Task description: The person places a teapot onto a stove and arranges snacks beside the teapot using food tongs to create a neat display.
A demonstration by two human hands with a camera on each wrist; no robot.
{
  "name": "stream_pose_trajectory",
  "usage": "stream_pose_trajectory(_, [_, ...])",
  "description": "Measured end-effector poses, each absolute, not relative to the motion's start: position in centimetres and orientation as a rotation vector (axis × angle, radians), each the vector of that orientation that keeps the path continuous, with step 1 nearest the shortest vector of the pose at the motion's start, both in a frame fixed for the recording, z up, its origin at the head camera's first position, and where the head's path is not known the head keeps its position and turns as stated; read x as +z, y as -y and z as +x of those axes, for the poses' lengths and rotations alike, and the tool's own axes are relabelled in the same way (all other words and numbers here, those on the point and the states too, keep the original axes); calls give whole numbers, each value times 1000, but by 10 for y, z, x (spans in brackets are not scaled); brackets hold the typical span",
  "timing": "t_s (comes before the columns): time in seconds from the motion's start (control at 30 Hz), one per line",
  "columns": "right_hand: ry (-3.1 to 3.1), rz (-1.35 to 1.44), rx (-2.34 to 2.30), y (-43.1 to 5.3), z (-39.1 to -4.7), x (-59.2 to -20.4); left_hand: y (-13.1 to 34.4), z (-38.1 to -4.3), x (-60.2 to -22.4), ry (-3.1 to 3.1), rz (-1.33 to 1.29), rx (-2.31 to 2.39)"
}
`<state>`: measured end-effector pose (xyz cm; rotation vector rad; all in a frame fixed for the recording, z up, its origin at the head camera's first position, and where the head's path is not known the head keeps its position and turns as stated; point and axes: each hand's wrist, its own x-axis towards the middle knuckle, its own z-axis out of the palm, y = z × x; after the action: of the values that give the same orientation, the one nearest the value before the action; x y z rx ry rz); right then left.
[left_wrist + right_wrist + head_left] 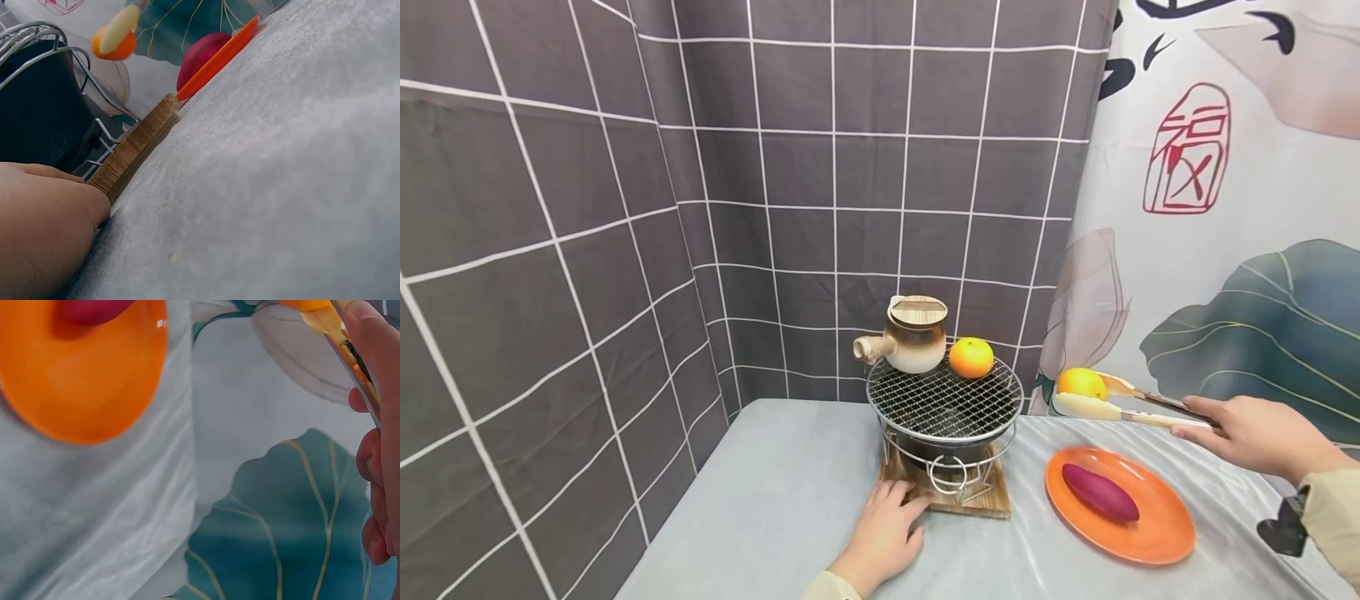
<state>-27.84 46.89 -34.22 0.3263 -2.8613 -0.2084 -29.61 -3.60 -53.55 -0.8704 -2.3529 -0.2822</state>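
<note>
My right hand (1262,433) grips metal tongs (1161,402) with pale tips. Between those tips an orange (1081,383) hangs in the air, above and behind an orange plate (1172,525). On that plate lies a purple sweet potato (1101,493). My left hand (883,533) rests at the front left corner of a wooden board (996,492), fingers on its edge. The board carries a small stove with a round wire grill (951,404). A second orange (972,357) and a brown and cream clay teapot (917,333) with a side handle sit on the grill.
A wire stand (947,477) surrounds the dark stove bowl. Grey cloth (760,500) covers the table. Behind it hang a dark grid-patterned curtain (865,167) and, at right, a white cloth with printed leaves (1285,325).
</note>
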Motion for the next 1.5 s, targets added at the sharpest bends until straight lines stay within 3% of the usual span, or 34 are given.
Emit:
stream_pose_trajectory(0.3, [2881, 296, -224, -452, -283, -307, 36, -298, -536, 2360, -873, -287])
stream_pose_trajectory(0.93, [2806, 542, -271, -390, -289, -259, 39, -297, -534, 2369, -870, -293])
stream_pose_trajectory(1.5, [2758, 781, -254, -347, -294, -243, 37, -296, -533, 2316, -875, -284])
